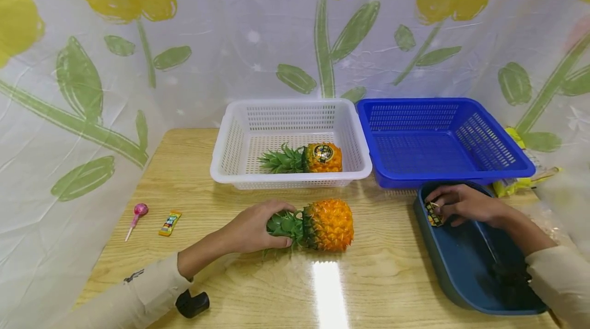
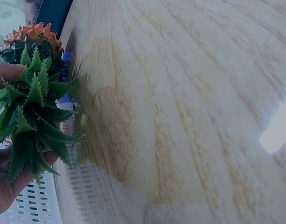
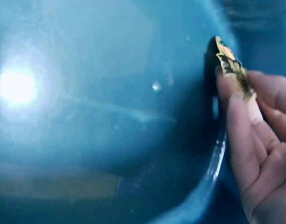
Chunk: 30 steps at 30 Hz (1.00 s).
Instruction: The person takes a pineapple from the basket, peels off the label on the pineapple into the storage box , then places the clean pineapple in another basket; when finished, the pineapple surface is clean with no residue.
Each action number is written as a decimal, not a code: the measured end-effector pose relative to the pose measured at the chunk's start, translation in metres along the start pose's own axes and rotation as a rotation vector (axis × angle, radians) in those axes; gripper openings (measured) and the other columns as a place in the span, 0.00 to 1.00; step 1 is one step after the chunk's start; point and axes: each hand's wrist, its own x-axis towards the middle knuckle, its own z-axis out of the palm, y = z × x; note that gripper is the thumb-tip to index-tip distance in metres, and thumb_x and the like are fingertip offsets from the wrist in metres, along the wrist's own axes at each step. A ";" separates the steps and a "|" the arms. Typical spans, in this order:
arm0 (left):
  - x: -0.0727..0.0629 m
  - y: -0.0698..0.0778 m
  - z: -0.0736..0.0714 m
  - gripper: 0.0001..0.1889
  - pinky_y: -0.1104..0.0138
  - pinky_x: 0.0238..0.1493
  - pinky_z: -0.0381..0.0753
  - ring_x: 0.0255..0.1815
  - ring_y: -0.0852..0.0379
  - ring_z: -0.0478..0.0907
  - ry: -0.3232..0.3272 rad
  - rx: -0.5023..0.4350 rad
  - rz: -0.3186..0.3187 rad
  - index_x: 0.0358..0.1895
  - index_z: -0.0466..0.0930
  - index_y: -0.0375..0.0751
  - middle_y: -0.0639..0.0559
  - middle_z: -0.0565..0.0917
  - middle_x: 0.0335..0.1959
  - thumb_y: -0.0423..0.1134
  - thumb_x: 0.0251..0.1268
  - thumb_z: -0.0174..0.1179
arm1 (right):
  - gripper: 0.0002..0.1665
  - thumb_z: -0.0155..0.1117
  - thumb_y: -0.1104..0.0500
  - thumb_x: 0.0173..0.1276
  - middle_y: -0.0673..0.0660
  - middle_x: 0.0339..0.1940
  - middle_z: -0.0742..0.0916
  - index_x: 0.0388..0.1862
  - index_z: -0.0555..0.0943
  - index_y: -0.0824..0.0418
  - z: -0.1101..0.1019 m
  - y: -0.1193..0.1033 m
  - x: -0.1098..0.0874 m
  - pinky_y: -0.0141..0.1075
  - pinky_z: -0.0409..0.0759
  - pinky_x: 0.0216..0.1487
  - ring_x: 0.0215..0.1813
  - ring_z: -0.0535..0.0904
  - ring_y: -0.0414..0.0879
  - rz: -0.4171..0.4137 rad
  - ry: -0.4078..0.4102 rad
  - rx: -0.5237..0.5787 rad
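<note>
My left hand (image 1: 265,226) grips an orange toy-like pineapple (image 1: 331,225) by its green leaf crown, thumb on the near side. The pineapple lies on its side on the wooden table, its fruit end pointing right. In the left wrist view the spiky leaves (image 2: 38,112) sit between thumb and fingers. At the far end of a dark teal basin (image 1: 479,262), my right hand (image 1: 465,203) pinches a small, flat black-and-yellow piece (image 1: 433,214). The right wrist view shows that piece (image 3: 233,65) edge-on between thumb and fingertips, close to the basin wall.
A white basket (image 1: 290,179) behind the left hand holds a second pineapple (image 1: 324,157) with a round label. Right of it stands a blue basket (image 1: 454,172), with a yellow packet (image 1: 504,186) beside it. A pink lollipop (image 1: 140,210) and a small yellow packet (image 1: 170,223) lie at left.
</note>
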 end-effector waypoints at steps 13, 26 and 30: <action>0.001 -0.001 0.001 0.33 0.66 0.35 0.78 0.45 0.57 0.78 -0.005 -0.006 0.006 0.66 0.74 0.55 0.49 0.79 0.61 0.55 0.57 0.71 | 0.34 0.64 0.54 0.73 0.68 0.57 0.85 0.69 0.69 0.74 -0.004 0.000 -0.003 0.43 0.86 0.43 0.53 0.85 0.50 0.026 0.068 -0.064; 0.000 -0.002 0.001 0.33 0.65 0.36 0.78 0.45 0.56 0.78 -0.003 0.000 0.013 0.66 0.74 0.54 0.49 0.79 0.62 0.55 0.57 0.72 | 0.37 0.63 0.53 0.74 0.76 0.64 0.78 0.72 0.65 0.74 -0.011 -0.007 -0.020 0.46 0.86 0.46 0.57 0.84 0.56 -0.001 0.072 -0.083; 0.000 -0.001 0.001 0.33 0.65 0.36 0.78 0.45 0.57 0.78 -0.007 -0.002 0.008 0.66 0.74 0.54 0.49 0.79 0.62 0.55 0.57 0.72 | 0.35 0.62 0.54 0.75 0.75 0.64 0.79 0.71 0.66 0.74 -0.011 -0.005 -0.023 0.44 0.86 0.45 0.53 0.84 0.41 -0.029 0.089 -0.088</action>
